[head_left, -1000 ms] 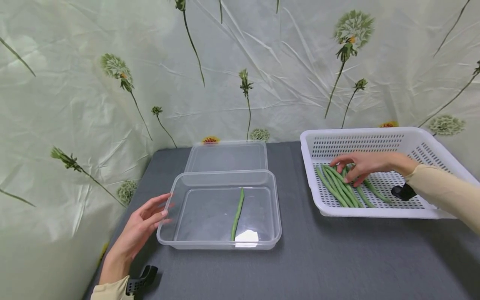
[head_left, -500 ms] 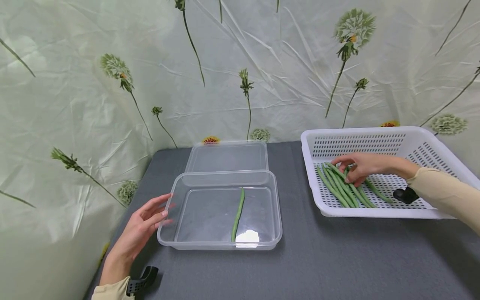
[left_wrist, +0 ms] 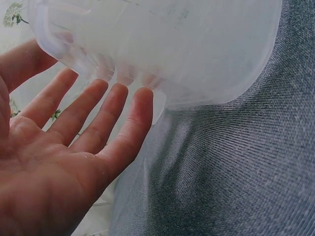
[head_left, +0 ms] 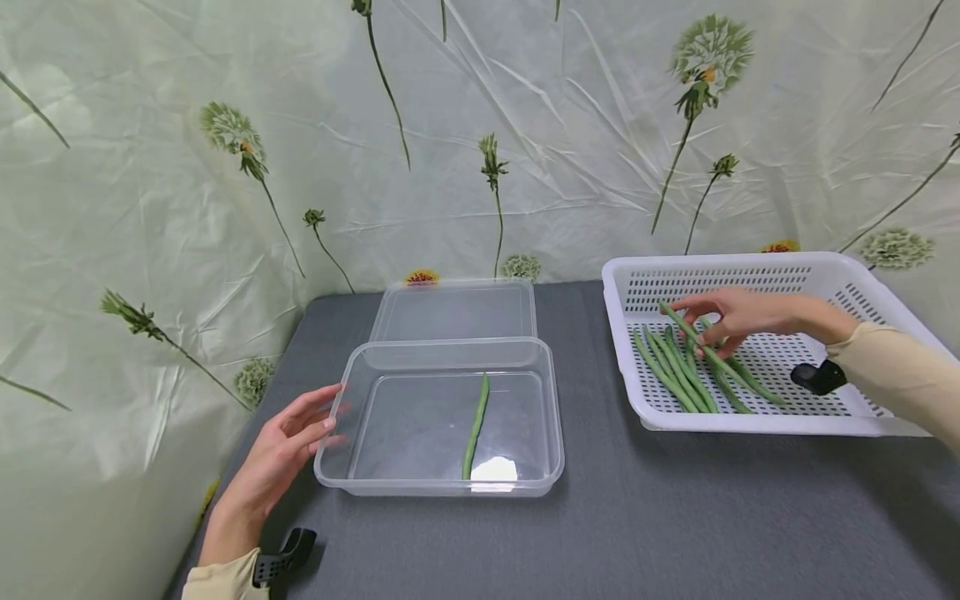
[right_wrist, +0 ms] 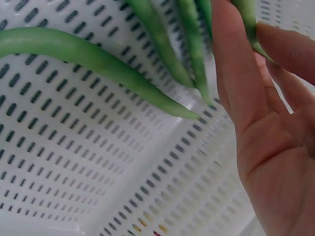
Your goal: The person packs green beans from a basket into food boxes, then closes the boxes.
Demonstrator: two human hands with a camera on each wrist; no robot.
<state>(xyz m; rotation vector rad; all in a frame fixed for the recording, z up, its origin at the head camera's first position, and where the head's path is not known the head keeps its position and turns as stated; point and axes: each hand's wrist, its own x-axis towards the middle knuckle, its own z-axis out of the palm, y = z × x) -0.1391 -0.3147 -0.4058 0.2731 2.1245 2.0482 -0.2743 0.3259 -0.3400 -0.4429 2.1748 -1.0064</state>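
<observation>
Over the white perforated basket (head_left: 862, 423), my right hand (head_left: 750, 315) pinches one green bean (head_left: 677, 320) between thumb and fingers, holding it slanted above the others. Several more green beans (head_left: 663, 375) lie beneath on the basket floor. In the right wrist view, part of the held bean (right_wrist: 246, 14) shows between the fingers, its far end out of frame. My left hand (head_left: 270, 467) touches the left wall of a clear plastic container (head_left: 442, 488) with extended fingers, which the left wrist view shows slightly bent against the plastic. A single green bean (head_left: 476, 429) lies inside that container.
Behind the container lies a clear flat lid (head_left: 457, 310), partly under its back rim. Everything rests on a dark grey cloth surface (head_left: 600, 525). A flower-printed sheet (head_left: 420, 150) rises behind and at the left.
My right hand has taken hold of a green bean and raised it slightly off the pile, shifting a little up and back. The left hand and container stay in place.
</observation>
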